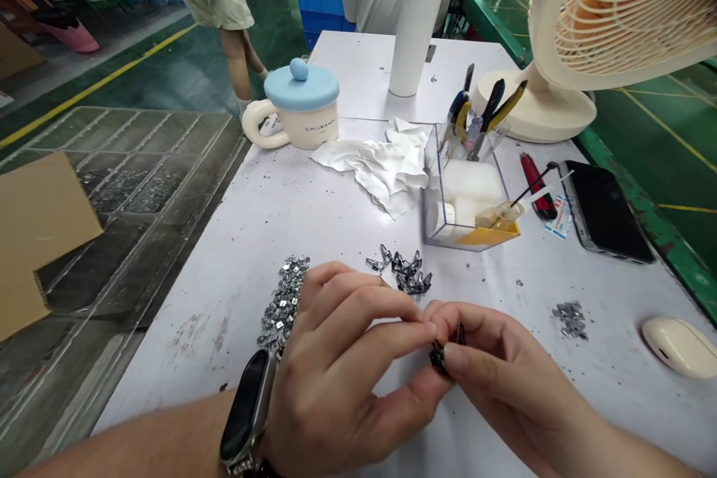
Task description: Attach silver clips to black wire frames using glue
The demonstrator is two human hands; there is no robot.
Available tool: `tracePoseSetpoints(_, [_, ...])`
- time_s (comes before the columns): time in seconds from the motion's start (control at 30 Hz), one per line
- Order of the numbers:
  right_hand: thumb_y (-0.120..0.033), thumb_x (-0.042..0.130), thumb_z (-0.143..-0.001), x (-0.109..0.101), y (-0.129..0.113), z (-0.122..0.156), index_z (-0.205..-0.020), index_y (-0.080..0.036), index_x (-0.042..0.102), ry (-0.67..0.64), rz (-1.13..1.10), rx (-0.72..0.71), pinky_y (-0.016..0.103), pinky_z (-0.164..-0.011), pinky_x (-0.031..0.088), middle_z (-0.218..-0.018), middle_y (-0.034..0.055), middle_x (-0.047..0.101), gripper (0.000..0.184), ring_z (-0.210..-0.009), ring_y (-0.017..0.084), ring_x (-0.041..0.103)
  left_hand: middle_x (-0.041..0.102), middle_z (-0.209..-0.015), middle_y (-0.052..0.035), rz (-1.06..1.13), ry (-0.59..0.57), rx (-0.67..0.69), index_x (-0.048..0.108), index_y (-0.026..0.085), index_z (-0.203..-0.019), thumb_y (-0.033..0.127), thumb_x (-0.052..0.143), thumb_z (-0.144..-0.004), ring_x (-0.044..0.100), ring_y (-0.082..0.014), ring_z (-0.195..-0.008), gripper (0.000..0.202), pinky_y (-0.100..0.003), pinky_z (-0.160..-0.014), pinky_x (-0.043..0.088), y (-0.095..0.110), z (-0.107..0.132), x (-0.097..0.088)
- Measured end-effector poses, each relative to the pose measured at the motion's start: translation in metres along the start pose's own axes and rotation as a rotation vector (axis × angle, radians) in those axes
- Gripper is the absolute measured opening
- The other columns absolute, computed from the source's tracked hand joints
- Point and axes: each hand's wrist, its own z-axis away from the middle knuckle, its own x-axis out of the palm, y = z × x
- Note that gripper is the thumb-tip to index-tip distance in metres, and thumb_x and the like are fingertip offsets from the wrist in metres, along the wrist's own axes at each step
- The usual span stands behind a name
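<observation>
My left hand and my right hand meet low in the middle of the white table. Both pinch a small dark metal part between their fingertips. A dark smartwatch sits on my left wrist. A heap of small silvery metal pieces lies just left of my left hand. A cluster of darker metal clips rests right behind my fingers. A smaller pile of grey pieces lies to the right.
Clear plastic box with pliers and foam, crumpled white cloth, lidded cream mug, white bottle, desk fan, black phone, red-handled tool, cream mouse. Partitioned tray at left. Two people stand behind.
</observation>
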Motion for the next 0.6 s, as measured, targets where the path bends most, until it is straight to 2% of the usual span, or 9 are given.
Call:
tracePoseSetpoints(0.2, [-0.028, 0.073, -0.071, 0.0018, -0.001, -0.0011, -0.077, -0.016, 0.064, -0.028, -0.11, 0.065, 0.019, -0.062, 0.036, -0.067, -0.0013, 0.052, 0.016, -0.064, 0.007, 0.047, 0.065, -0.08, -0.0053, 0.065, -0.042, -0.025, 0.068, 0.013, -0.079, 0.014, 0.072, -0.067, 0.057, -0.0167, -0.078, 0.013, -0.037, -0.075, 0.045, -0.0003, 0.0035, -0.0021])
tracePoseSetpoints(0.4, [-0.024, 0.07, -0.072, 0.0019, -0.0002, -0.0033, -0.077, -0.014, 0.064, -0.052, -0.15, 0.068, 0.018, -0.062, 0.036, -0.067, -0.0008, 0.049, 0.013, -0.065, 0.007, 0.043, 0.065, -0.083, -0.0064, 0.124, -0.072, -0.058, 0.067, 0.012, -0.081, 0.012, 0.07, -0.068, 0.058, -0.0163, -0.077, 0.013, -0.037, -0.074, 0.047, -0.0014, 0.005, -0.0017])
tracePoseSetpoints(0.6, [-0.021, 0.07, -0.072, 0.0032, 0.0016, -0.0029, -0.078, -0.013, 0.065, -0.044, -0.182, 0.066, 0.017, -0.064, 0.038, -0.07, 0.0004, 0.053, 0.011, -0.066, 0.007, 0.045, 0.065, -0.084, -0.0062, 0.18, -0.073, -0.086, 0.067, 0.013, -0.083, 0.009, 0.066, -0.07, 0.058, -0.0153, -0.078, 0.014, -0.036, -0.075, 0.048, -0.0001, 0.0032, 0.0004])
